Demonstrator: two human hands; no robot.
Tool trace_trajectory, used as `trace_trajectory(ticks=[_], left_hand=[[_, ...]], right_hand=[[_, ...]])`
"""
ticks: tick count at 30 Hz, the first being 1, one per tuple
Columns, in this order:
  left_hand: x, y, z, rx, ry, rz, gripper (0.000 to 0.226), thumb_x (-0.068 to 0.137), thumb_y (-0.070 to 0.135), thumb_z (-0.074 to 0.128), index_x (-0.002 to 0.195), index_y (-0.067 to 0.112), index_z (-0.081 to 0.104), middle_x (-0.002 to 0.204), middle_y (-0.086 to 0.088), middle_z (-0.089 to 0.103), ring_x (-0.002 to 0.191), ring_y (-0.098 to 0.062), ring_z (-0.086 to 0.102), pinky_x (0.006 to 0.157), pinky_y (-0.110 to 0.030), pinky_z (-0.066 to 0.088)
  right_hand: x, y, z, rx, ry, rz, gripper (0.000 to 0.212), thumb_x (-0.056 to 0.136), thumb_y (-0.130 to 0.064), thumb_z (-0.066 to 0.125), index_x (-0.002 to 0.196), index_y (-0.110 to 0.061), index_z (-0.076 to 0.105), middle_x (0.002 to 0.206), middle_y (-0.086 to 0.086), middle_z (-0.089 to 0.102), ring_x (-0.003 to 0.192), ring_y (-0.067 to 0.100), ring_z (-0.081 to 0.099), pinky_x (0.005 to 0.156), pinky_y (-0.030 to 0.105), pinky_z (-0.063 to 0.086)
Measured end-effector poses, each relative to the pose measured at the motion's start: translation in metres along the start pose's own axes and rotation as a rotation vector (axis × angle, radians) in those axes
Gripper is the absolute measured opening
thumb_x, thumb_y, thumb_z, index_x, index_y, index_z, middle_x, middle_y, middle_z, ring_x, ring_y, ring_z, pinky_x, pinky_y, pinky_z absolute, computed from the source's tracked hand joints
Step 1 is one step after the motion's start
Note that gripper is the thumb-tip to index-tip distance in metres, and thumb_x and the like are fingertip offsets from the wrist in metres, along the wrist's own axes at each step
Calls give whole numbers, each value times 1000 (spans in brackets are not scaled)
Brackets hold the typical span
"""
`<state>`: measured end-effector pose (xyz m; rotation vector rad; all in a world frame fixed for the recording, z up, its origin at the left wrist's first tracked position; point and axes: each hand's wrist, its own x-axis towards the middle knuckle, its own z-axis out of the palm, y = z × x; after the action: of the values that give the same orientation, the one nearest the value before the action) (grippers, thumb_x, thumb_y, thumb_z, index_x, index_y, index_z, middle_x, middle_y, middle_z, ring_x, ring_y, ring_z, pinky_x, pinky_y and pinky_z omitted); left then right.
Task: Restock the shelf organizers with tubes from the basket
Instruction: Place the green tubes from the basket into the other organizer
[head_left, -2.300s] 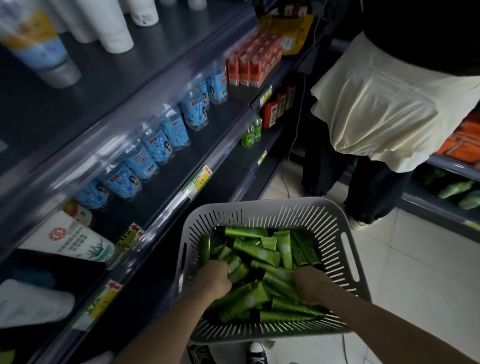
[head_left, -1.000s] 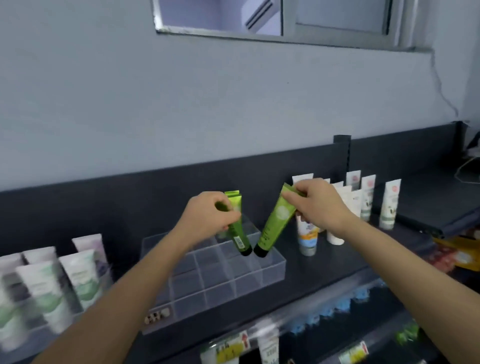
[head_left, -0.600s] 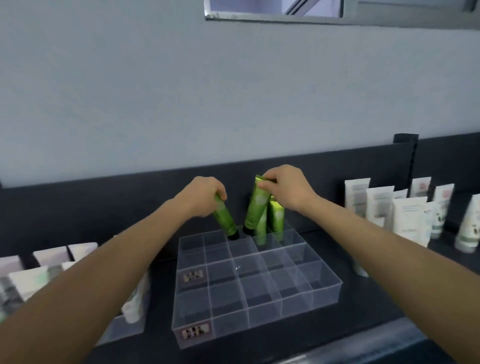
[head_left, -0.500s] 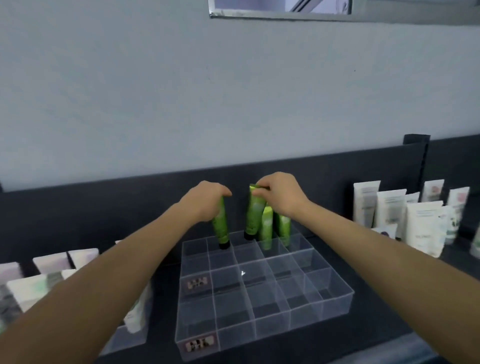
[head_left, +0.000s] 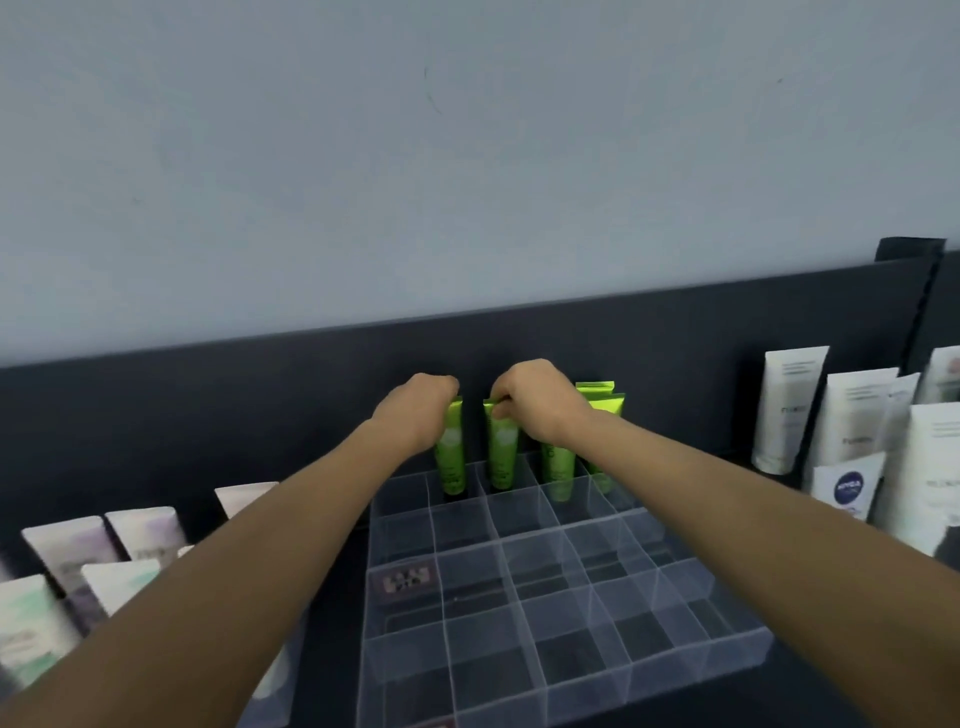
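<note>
Left hand is curled round the upper part of the first green tube, which stands upright in the far row of the clear organizer. Right hand pinches the crimped top of the second green tube, upright in the adjoining compartment to the right. Two further green tubes stand in the same row, right of these and partly behind the right wrist. White tubes stand to the right of the organizer, pale tubes to the near left, all before a dark back panel.
</note>
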<state>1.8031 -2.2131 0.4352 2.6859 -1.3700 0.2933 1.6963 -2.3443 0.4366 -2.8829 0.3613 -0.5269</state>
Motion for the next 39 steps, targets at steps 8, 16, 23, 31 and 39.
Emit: trace_trajectory(ticks=[8,16,23,31,39], left_hand=[[0,-5,9,-29,-72,-41,32,83,-8,49,65,16,36,84,-10,52,75,-28,57,57,-34,42],[-15,-1,-12,-29,33,-64,30,82,7,66,110,4,56,109,-14,56,96,-32,58,76,-41,52],[-52,43,-25,-165,273,47,37,83,21,68,115,8,55,111,-9,55,100,-26,54,83,-42,50],[-84,71,-12,-204,291,39,35,86,14,65,119,4,58,111,-14,58,100,-30,56,80,-39,50],[-91,57,-13,-167,224,-19,26,88,8,58,113,2,58,109,-15,56,95,-31,56,76,-40,49]], right_hand=[[6,-8,1,-159,-89,-42,20,88,-3,54,104,-3,67,100,18,65,89,36,63,75,38,55],[2,-6,-6,-143,29,-6,23,87,-11,59,109,-6,60,109,16,61,100,37,59,82,43,53],[-54,2,-36,-8,215,8,36,87,-25,65,119,-9,60,116,10,60,109,27,56,92,37,47],[-159,29,-64,-48,211,142,31,86,-21,64,115,-9,63,111,11,65,104,27,59,87,32,45],[-161,7,-54,64,148,156,22,87,-13,61,107,-6,66,101,9,67,97,25,61,84,36,50]])
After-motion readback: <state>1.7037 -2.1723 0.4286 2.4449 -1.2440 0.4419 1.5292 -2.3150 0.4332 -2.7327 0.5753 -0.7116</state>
